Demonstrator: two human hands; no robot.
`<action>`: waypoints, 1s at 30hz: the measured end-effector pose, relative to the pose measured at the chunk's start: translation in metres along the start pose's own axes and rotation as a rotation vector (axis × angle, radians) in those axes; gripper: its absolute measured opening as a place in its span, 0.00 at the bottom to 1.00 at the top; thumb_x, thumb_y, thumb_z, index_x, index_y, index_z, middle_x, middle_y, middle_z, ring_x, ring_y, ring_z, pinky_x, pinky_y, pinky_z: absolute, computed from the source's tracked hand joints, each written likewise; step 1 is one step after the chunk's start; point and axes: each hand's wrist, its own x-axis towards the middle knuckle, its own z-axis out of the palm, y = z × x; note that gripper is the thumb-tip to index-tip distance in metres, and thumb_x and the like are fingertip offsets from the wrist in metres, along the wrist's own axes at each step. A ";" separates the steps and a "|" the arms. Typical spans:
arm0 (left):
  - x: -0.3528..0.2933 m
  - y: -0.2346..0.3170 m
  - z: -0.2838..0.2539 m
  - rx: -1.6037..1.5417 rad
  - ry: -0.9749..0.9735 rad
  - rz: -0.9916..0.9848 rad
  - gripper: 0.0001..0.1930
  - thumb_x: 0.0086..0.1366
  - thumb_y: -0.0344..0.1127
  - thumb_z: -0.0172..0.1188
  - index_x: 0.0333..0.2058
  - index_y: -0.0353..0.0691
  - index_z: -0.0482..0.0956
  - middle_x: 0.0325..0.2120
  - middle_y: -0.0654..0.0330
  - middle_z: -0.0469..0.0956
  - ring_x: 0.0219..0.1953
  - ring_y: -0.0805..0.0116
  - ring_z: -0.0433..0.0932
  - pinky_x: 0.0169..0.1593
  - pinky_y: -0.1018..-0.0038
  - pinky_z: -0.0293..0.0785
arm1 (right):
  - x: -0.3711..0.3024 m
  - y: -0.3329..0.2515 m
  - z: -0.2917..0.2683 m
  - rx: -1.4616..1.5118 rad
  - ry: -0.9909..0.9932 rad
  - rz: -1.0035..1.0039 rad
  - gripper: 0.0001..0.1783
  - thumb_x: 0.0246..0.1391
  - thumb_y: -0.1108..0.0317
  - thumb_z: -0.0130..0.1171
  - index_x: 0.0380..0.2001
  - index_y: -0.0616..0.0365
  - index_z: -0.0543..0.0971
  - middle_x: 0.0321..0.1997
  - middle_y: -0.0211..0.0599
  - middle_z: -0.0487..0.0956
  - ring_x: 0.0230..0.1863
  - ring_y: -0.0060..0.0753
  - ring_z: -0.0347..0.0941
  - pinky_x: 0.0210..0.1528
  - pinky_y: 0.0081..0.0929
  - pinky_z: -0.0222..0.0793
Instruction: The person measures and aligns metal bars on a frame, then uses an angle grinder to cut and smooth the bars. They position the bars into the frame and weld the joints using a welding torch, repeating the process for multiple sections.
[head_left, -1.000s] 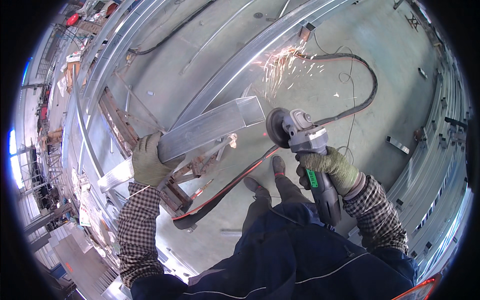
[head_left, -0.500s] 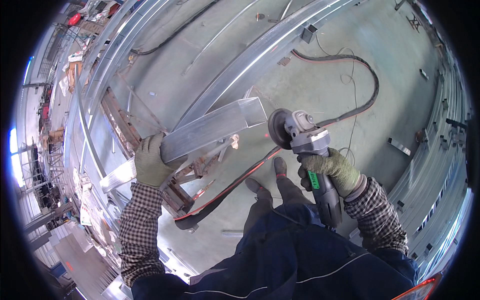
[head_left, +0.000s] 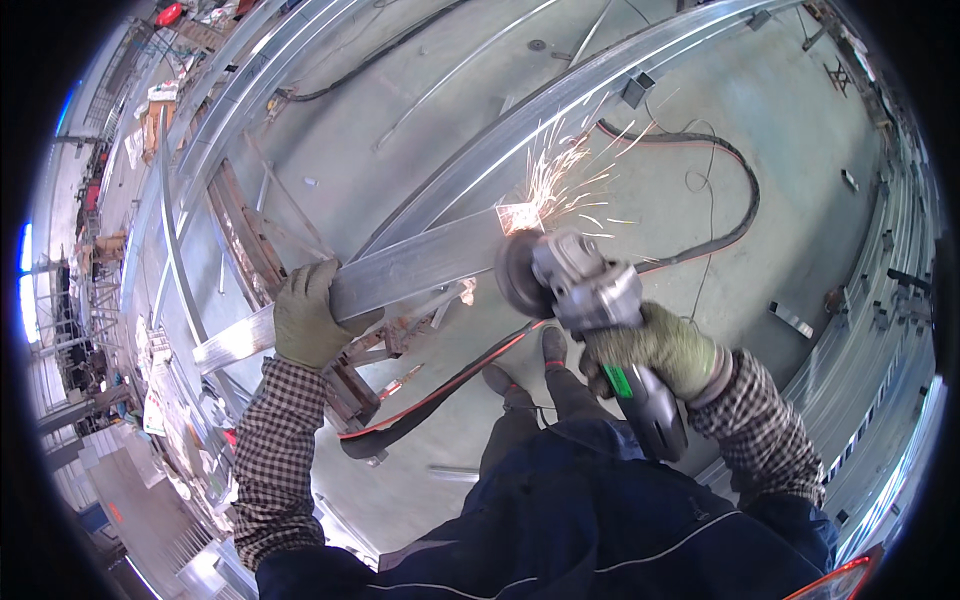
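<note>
Silvery metal tube (head_left: pixel 410 275) held fast, sparks thrown at its open end by an angle grinder (head_left: pixel 598 290).
Nearest, dark blue clothing (head_left: pixel 560 510) and checked sleeves (head_left: pixel 275 450) are seen. By the gloved right hand (head_left: pixel 660 352) the grinder's body is firmly grasped; its blurred disc (head_left: pixel 515 275) is set at the tube's right end, and a bright spray of sparks (head_left: pixel 562 175) is flung up and to the right. By the gloved left hand (head_left: pixel 308 315) the tube is clasped partway along, its other end pointed to the lower left. Lower down, beneath the tube, a rust-brown stand (head_left: pixel 350 395) is partly hidden. On the grey floor (head_left: pixel 800 190) a black hose (head_left: pixel 752 195) is laid in a loop; beyond the tube, a long metal profile (head_left: pixel 520 135) is stretched aslant.
</note>
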 end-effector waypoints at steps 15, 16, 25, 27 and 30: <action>-0.001 -0.002 0.005 -0.010 0.086 0.040 0.40 0.45 0.50 0.86 0.54 0.39 0.79 0.45 0.51 0.82 0.48 0.45 0.82 0.55 0.52 0.78 | 0.030 -0.023 -0.025 0.065 0.027 -0.038 0.29 0.61 0.55 0.79 0.55 0.62 0.80 0.37 0.44 0.86 0.33 0.41 0.86 0.38 0.38 0.83; -0.002 -0.002 0.005 0.004 0.088 0.042 0.40 0.45 0.50 0.86 0.54 0.39 0.79 0.45 0.51 0.82 0.48 0.45 0.82 0.56 0.52 0.78 | 0.028 -0.022 -0.029 0.063 0.050 -0.017 0.29 0.61 0.55 0.79 0.55 0.62 0.80 0.37 0.44 0.86 0.34 0.41 0.86 0.38 0.37 0.83; 0.001 0.004 0.004 -0.006 0.083 0.022 0.41 0.43 0.48 0.87 0.55 0.38 0.79 0.45 0.51 0.82 0.48 0.45 0.82 0.56 0.51 0.78 | 0.000 0.023 -0.034 0.109 0.066 -0.044 0.20 0.65 0.57 0.76 0.49 0.62 0.85 0.39 0.37 0.88 0.39 0.31 0.86 0.43 0.30 0.83; 0.002 0.005 0.003 -0.019 0.089 0.028 0.42 0.43 0.48 0.87 0.55 0.38 0.79 0.45 0.51 0.82 0.48 0.44 0.82 0.56 0.51 0.78 | -0.006 0.034 -0.031 0.126 0.060 -0.039 0.19 0.65 0.59 0.75 0.49 0.62 0.84 0.38 0.38 0.87 0.38 0.32 0.86 0.42 0.31 0.83; 0.001 0.006 0.002 -0.025 0.042 -0.016 0.43 0.42 0.48 0.88 0.56 0.37 0.79 0.48 0.50 0.82 0.49 0.44 0.82 0.57 0.51 0.78 | -0.010 0.045 -0.035 0.091 0.096 -0.020 0.20 0.64 0.58 0.76 0.50 0.62 0.84 0.38 0.38 0.87 0.37 0.32 0.85 0.41 0.31 0.83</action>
